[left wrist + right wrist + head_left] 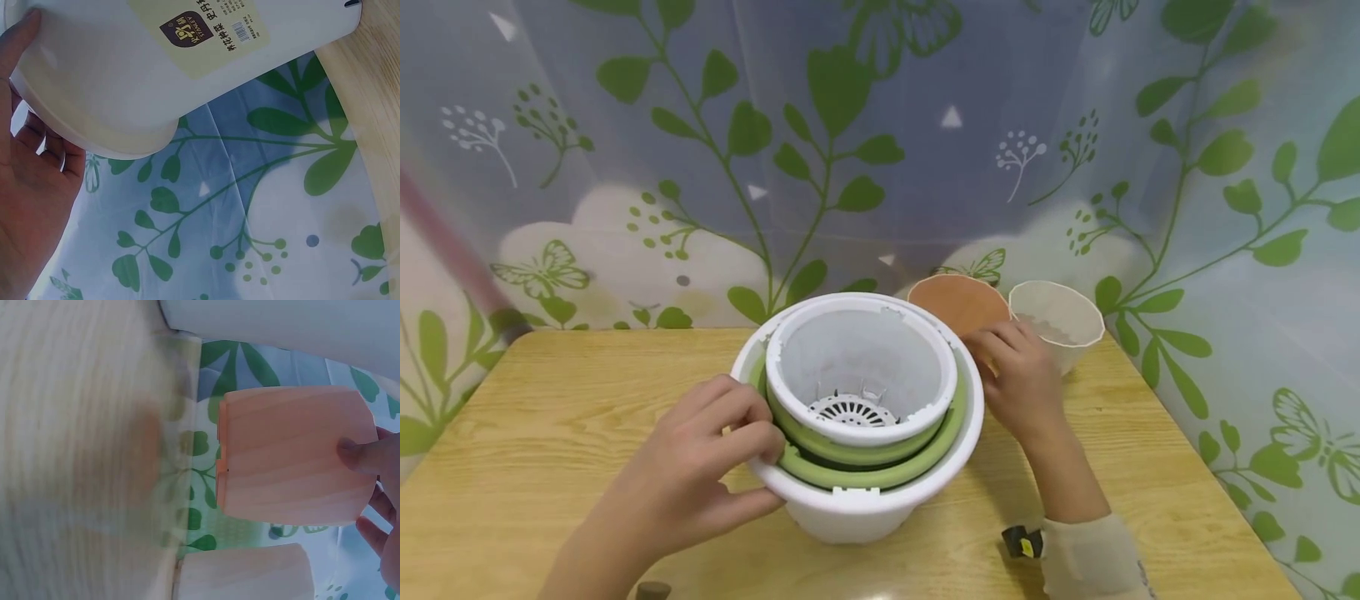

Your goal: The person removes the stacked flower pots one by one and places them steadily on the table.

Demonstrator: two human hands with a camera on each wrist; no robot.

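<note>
On the wooden desk (535,417), a large white plastic flowerpot (850,525) nesting green pots (859,478) and a smaller white pot (861,342) stands near the middle, with a cream pot (1063,312) at the far right and an orange pot (287,456), seemingly lifted, between them. The left hand (707,467) pinches the big pot's left rim, fingers partly curled over it, and the right hand (1018,375) pinches the orange rim. One-sided left pull could tip the stack; a slipping right pinch could drop the orange pot against the cream one.
</note>
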